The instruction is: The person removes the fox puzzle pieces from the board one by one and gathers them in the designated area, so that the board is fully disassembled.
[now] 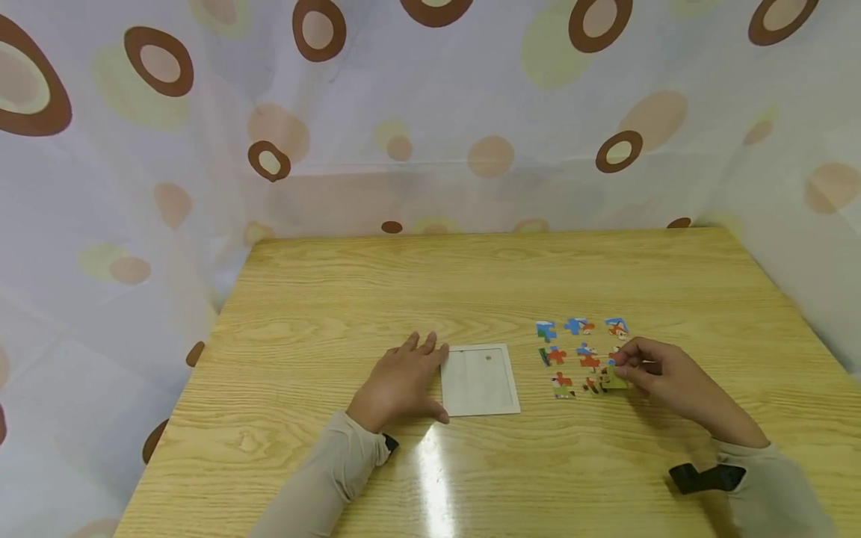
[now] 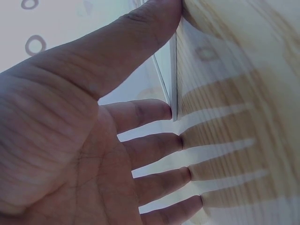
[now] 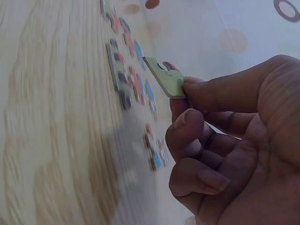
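A square white puzzle tray (image 1: 513, 381) lies flat on the wooden table. My left hand (image 1: 400, 381) spans its left side, the index fingertip at the upper corner and the thumb near the lower one. In the left wrist view, the straight fingers touch the table and the tray's edge (image 2: 174, 89) runs between thumb and index finger. My right hand (image 1: 673, 377) pinches a green jigsaw piece (image 3: 171, 84) between thumb and index finger, lifted off the table. Several colourful jigsaw pieces (image 1: 587, 357) lie apart in rows beside it, some partly hidden by the right hand.
The wooden table (image 1: 323, 299) ends at a back edge against a light curtain (image 1: 437, 97) with brown rings and spots. A bright reflection shows on the tabletop near the front. Dark straps (image 1: 706, 478) sit on the sleeves.
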